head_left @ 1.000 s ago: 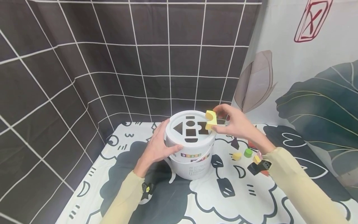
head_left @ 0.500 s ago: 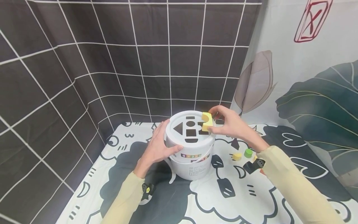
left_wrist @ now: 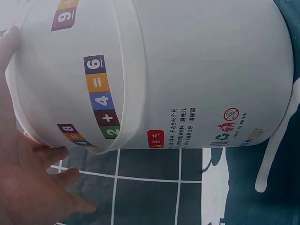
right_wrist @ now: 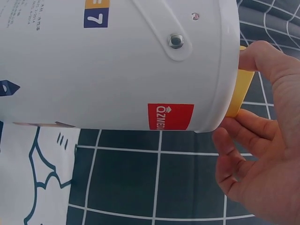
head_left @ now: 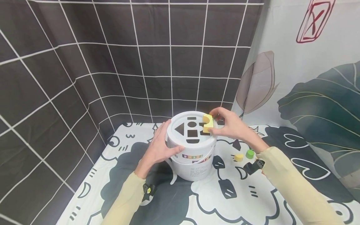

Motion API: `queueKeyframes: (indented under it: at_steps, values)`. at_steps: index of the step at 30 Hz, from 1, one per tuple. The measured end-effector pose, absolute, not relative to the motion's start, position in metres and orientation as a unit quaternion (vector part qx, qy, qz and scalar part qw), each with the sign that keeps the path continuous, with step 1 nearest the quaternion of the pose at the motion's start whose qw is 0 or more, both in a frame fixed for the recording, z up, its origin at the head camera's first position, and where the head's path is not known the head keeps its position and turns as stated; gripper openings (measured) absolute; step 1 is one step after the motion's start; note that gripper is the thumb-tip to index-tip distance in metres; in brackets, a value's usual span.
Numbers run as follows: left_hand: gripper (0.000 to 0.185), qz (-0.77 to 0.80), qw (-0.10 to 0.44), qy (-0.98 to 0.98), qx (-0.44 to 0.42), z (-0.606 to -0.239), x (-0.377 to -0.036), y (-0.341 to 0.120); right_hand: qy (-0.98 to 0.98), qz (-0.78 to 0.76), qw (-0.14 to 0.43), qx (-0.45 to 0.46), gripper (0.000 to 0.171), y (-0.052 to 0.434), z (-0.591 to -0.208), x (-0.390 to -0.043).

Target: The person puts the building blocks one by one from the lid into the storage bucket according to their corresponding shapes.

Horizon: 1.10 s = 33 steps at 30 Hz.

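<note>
Two cloths make up the room around the white bucket [head_left: 192, 156]: a dark one crossed by white grid lines hangs behind it and to its left, and a pale one printed with big grey-green leaves [head_left: 320, 106] hangs to its right. Under the bucket lies a table cover [head_left: 92, 187] drawn with black and white cartoon figures.

On top of the bucket, the lid [head_left: 184, 139] has cut-out holes: a triangle, a circle, a square, a rectangle and a half-round. The left hand [head_left: 158, 148] rests against the bucket's left side with fingers spread and fairly straight, thumb along the rim. At the lid's right edge the right hand [head_left: 229, 126] pinches a yellow block [head_left: 207, 123] with a curved notch, holding it against the lid at a hole there; from the right wrist view the block [right_wrist: 239, 93] peeks past the rim between thumb and fingers.

Right of the bucket, on the cover, sit a small yellow piece [head_left: 238, 157] and a green round piece [head_left: 249, 153], close together and partly in front of the right sleeve [head_left: 295, 184]. The bucket wall carries coloured number squares [left_wrist: 101, 101] and a red label [right_wrist: 170, 116].
</note>
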<state>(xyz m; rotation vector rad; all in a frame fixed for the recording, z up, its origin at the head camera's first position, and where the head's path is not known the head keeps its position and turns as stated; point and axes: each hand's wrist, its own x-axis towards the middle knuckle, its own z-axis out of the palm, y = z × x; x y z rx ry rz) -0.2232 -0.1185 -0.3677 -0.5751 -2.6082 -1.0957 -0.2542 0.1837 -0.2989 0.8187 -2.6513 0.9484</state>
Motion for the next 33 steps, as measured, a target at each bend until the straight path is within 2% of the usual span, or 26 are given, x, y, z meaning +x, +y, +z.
queueKeyframes:
  at_steps: [19, 33]
  values:
    - [0.094, -0.377, 0.154, -0.885, -0.225, -0.3704, -0.2222, -0.1195, -0.898, 0.321, 0.102, 0.282, 0.056, 0.1836, -0.3005, -0.2545]
    - [0.094, -0.389, 0.152, -0.882, -0.216, -0.3717, -0.2209, -0.1175, -0.9, 0.322, 0.098, 0.276, 0.055, 0.1831, -0.3032, -0.2554]
